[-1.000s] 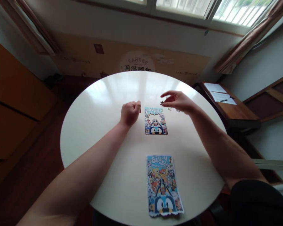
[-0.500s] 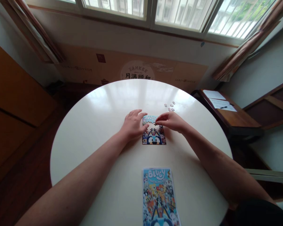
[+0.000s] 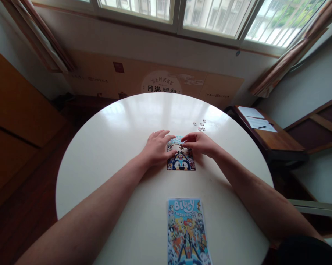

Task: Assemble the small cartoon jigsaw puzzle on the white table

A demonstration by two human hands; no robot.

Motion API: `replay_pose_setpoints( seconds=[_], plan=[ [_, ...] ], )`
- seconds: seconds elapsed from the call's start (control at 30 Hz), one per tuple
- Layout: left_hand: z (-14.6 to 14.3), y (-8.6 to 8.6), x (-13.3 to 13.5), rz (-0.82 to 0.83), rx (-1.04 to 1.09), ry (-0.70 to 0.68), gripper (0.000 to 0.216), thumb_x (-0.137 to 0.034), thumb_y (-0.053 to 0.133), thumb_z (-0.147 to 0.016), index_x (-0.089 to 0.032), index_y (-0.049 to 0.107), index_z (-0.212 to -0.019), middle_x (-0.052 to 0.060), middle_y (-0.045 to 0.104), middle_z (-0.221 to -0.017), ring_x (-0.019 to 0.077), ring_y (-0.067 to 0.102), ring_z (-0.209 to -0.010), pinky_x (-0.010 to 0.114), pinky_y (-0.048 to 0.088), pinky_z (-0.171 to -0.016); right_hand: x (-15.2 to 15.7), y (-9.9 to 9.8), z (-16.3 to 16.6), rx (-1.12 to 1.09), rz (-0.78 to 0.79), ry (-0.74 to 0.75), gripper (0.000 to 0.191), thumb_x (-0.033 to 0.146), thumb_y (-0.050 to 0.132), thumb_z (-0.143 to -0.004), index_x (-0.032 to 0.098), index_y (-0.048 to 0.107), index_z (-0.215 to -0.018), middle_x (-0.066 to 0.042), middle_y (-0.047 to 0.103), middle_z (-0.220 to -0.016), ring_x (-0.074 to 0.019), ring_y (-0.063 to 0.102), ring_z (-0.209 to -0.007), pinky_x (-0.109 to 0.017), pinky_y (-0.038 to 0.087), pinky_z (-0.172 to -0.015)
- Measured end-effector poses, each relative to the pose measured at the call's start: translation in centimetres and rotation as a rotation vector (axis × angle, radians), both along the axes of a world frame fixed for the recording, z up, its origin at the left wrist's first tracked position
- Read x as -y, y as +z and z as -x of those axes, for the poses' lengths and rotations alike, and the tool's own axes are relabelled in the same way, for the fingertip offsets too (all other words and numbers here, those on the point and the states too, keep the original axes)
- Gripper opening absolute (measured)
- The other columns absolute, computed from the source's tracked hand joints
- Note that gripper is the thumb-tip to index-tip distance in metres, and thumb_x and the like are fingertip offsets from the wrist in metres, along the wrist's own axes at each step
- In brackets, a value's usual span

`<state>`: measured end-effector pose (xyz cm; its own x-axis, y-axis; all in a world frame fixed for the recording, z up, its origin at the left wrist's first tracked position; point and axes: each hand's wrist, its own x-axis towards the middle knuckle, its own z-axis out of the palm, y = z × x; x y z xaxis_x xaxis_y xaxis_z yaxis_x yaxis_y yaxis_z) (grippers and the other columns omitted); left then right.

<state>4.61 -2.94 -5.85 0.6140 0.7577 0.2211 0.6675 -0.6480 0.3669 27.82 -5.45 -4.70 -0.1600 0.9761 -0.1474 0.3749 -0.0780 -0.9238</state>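
Note:
A small jigsaw puzzle (image 3: 181,162) with a blue cartoon dog lies partly assembled in the middle of the round white table (image 3: 121,132). My left hand (image 3: 157,148) rests flat on the table with its fingers spread, touching the puzzle's left edge. My right hand (image 3: 200,142) pinches a puzzle piece (image 3: 181,147) between thumb and forefinger and presses it into the gap in the puzzle's upper middle. A few loose pieces (image 3: 200,125) lie on the table beyond my right hand.
A colourful reference picture (image 3: 188,232) of the same puzzle lies near the table's front edge. A wooden side table (image 3: 276,134) with papers and a pen stands to the right. Windows and a curtain are behind.
My right hand carried a piece from the loose pile to the puzzle. My left fist opened and came to rest flat at the puzzle's left edge. The view tilted up slightly.

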Motion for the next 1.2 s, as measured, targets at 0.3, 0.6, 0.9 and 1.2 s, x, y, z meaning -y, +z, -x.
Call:
replay_pose_setpoints(
  seconds=[0.3,0.6,0.9,1.2],
  plan=[
    [0.0,0.0,0.1,-0.147,0.213,-0.079,0.022,-0.036,0.073,-0.084,-0.026,0.074,-0.104,0.008,0.066,-0.13,0.031,0.056,-0.124,0.055,0.04,-0.109,0.2,0.5,-0.3,-0.086,0.054,0.044,0.028,0.032,0.084,-0.072,0.021,0.077,-0.097,-0.007,0.078,-0.095,-0.0224,0.071,-0.094,-0.04,0.057,-0.089],
    [-0.1,0.8,0.6,-0.188,0.327,-0.201,0.006,-0.033,0.077,-0.083,-0.026,0.075,-0.083,0.003,0.073,-0.107,0.0247,0.062,-0.102,0.045,0.049,-0.094,0.9,1.8,0.3,-0.106,0.077,0.056,0.028,0.033,0.084,-0.073,0.023,0.079,-0.098,-0.006,0.078,-0.093,-0.019,0.07,-0.086,-0.033,0.055,-0.077],
    [-0.1,1.0,0.7,-0.2,0.335,-0.194,0.007,-0.032,0.077,-0.083,-0.026,0.075,-0.081,0.003,0.073,-0.105,0.0251,0.063,-0.101,0.044,0.051,-0.091,0.9,2.1,0.4,-0.074,0.068,0.043,0.03,0.037,0.082,-0.074,0.023,0.079,-0.1,-0.004,0.075,-0.083,-0.0145,0.061,-0.071,-0.028,0.047,-0.061],
    [0.0,0.8,0.4,-0.211,0.382,-0.174,0.008,-0.03,0.073,-0.087,-0.025,0.076,-0.08,0.004,0.074,-0.1,0.0235,0.063,-0.097,0.042,0.052,-0.088,0.9,1.9,0.1,-0.053,0.09,0.073,0.033,0.04,0.082,-0.074,0.024,0.078,-0.104,-0.005,0.076,-0.086,-0.0139,0.059,-0.069,-0.027,0.04,-0.053]
  ],
)
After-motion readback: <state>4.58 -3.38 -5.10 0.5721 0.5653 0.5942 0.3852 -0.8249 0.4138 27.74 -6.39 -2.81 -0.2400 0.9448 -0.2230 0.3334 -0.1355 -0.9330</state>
